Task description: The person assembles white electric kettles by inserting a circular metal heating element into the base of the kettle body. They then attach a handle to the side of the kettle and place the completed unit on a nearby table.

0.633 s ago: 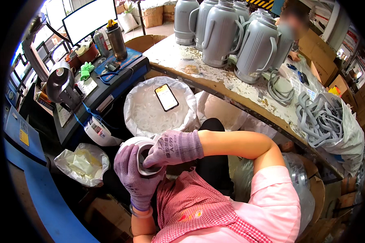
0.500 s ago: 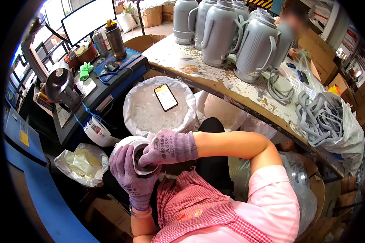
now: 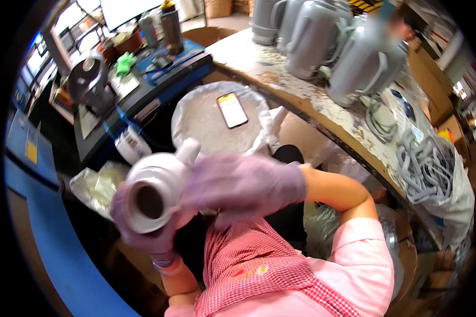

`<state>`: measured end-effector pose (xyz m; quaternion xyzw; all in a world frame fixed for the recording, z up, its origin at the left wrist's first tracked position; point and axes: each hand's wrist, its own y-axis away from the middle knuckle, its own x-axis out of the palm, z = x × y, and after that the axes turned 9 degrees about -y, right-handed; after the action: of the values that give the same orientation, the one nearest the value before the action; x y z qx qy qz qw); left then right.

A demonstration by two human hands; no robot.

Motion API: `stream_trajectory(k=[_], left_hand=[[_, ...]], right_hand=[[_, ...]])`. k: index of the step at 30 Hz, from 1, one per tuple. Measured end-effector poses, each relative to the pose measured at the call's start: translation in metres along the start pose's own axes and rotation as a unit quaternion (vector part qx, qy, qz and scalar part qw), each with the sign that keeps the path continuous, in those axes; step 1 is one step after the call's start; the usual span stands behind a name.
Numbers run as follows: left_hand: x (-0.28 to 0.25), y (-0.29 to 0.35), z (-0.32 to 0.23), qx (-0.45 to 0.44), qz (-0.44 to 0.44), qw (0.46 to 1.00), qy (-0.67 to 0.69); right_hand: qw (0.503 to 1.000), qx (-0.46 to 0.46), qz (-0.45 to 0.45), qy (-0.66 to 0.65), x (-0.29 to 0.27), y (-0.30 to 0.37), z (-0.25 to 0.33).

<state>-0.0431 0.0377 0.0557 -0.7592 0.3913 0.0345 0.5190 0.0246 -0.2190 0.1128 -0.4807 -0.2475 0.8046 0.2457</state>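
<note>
In purple-grey work gloves, my left hand [image 3: 143, 227] is wrapped round the lower left of a pale grey thermos jug [image 3: 152, 168]. Its round, dark mouth faces me, tilted, with no lid on it, and a pale knob-like part juts from the far side. My right hand [image 3: 238, 185] is beside the jug's right side, smeared by motion. Its fingers are too blurred to show whether it touches the jug or holds anything. Beyond the jug stands a white-lined bin [image 3: 195, 121] with a phone [image 3: 232, 110] lying on top, its screen lit.
Several grey thermos jugs [image 3: 314, 39] stand on the worn workbench [image 3: 248, 58]. At its right end lie grey curved strips [image 3: 423, 164] in a plastic bag. To the left are a dark desk [image 3: 180, 68], a small lined bin [image 3: 98, 185] and a blue machine [image 3: 63, 253]. Another person is behind the jugs.
The jug has tilted so its mouth faces me more. My right hand has come out of the mouth and moved to the right. The whole view has shifted.
</note>
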Motion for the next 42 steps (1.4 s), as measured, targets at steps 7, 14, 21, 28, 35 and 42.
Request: stream_trajectory(k=[7, 14, 21, 28, 35, 42], left_hand=[[-0.022, 0.059, 0.067, -0.059, 0.21, 0.971, 0.101], [0.044, 0.185, 0.083, -0.217, 0.179, 0.954, 0.106], [0.052, 0.185, 0.085, -0.206, 0.212, 0.953, 0.069], [0.055, 0.191, 0.093, -0.226, 0.212, 0.948, 0.076], [0.056, 0.188, 0.083, -0.258, 0.218, 0.936, 0.095], [0.064, 0.194, 0.082, -0.252, 0.227, 0.936, 0.1]], right_hand=[[0.74, 0.3, -0.473, -0.372, -0.001, 0.109, -0.1], [0.94, 0.258, -0.191, 0.112, 0.001, -0.019, -0.152], [0.976, 0.118, 0.124, 0.132, 0.087, -0.149, -0.268], [0.935, 0.276, 0.205, 0.084, 0.095, -0.173, -0.304], [0.891, 0.326, -0.304, -0.084, 0.016, -0.037, -0.158], [0.626, 0.523, -0.47, -0.337, 0.047, 0.08, -0.159]])
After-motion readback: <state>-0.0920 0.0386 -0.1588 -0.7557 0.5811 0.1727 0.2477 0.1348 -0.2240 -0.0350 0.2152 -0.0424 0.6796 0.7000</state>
